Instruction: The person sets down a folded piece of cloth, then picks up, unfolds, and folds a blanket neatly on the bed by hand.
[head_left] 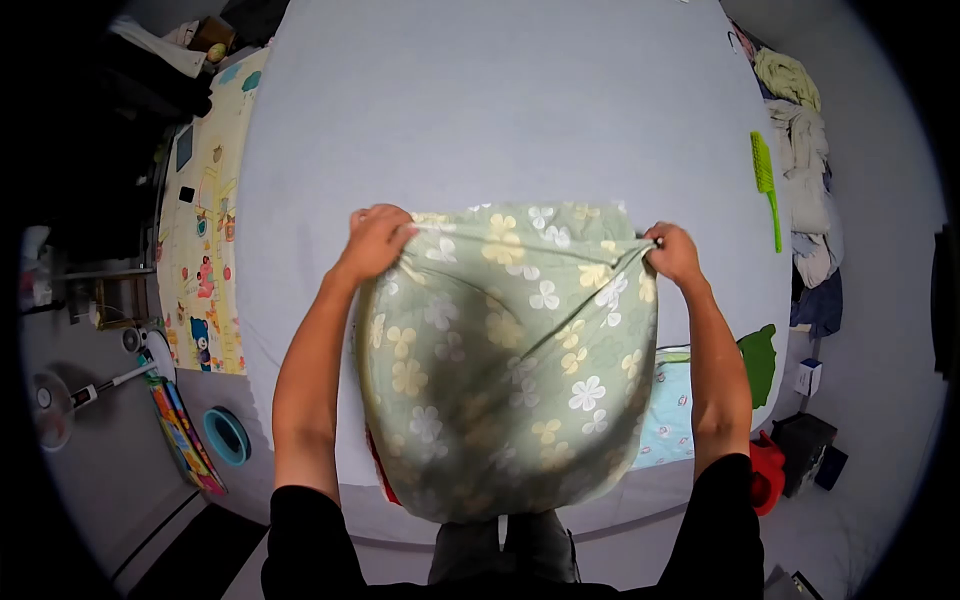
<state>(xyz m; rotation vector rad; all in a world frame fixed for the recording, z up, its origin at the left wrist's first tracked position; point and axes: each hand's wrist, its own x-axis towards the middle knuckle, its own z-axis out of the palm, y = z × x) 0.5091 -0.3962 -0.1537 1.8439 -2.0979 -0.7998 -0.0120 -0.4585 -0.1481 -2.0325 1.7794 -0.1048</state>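
Note:
A pale green cloth [500, 330] with white and yellow flowers hangs between my hands, its lower part bulging toward my legs. I cannot tell whether it is a pillowcase or a folded cover. My left hand [380, 243] is closed on its upper left corner. At the upper right corner, my right hand [675, 252] grips a bunched fold, and creases run from there across the cloth. The far edge of the cloth lies against the grey bed sheet [500, 110]. A bit of red fabric [383, 468] peeks out under its lower left side.
Beside my right forearm lie a light blue patterned cloth [665, 415] and a dark green piece [759, 365]. A bright green brush [765, 185] rests near the bed's right edge, by piled clothes [805, 160]. A cartoon mat [205, 260], fan [50, 408] and blue basin [227, 436] are left.

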